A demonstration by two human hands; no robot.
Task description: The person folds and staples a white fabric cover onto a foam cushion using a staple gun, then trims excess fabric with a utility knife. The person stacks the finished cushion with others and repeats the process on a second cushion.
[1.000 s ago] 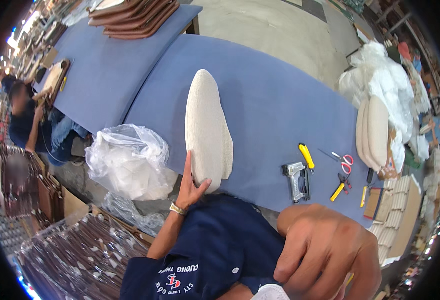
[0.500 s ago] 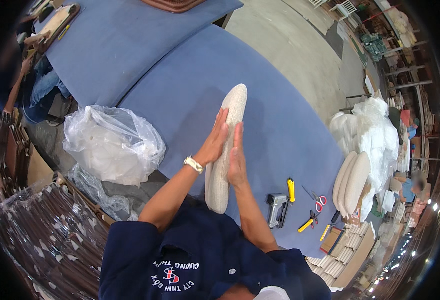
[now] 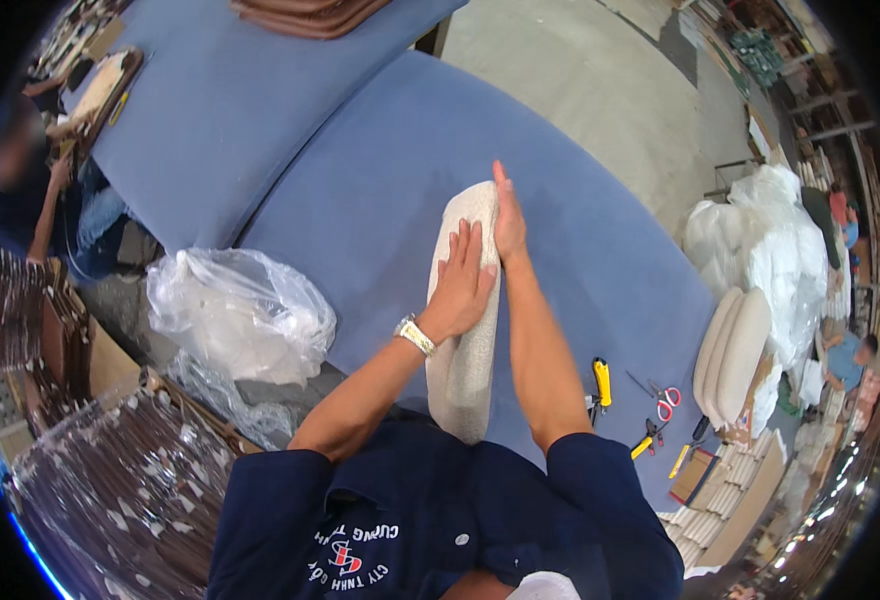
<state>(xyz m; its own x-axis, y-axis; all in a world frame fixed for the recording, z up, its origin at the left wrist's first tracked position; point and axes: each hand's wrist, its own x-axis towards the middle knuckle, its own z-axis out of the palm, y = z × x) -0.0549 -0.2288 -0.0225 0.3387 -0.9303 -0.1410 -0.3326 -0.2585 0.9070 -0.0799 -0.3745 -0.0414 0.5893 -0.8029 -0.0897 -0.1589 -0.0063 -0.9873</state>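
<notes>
A cream fabric seat cushion (image 3: 465,385) stands on its edge, tilted, on the blue-covered table, with its near end close to my shirt. Against its left face my left hand (image 3: 463,285) lies flat, fingers slightly spread, a metal-banded watch on that wrist. My right hand (image 3: 509,220) is stretched out along the far part of the cushion's right side, fingertips past its top end. The cushion is between the two flat palms. Behind my right forearm the staple gun is mostly hidden. A yellow utility knife (image 3: 602,382) lies right of that forearm.
Scissors (image 3: 668,402), yellow-handled pliers (image 3: 648,438) and another knife (image 3: 680,460) lie at the table's right. Beyond them stand more cream cushions (image 3: 735,355) and white wrapping (image 3: 760,240). Left, a filled clear plastic bag (image 3: 240,310) adjoins the table (image 3: 580,200). A person (image 3: 40,190) works far left.
The cushion has turned to show more of its left face. My left hand has slid lower onto that face; my right hand has moved farther along the right side. The view has shifted.
</notes>
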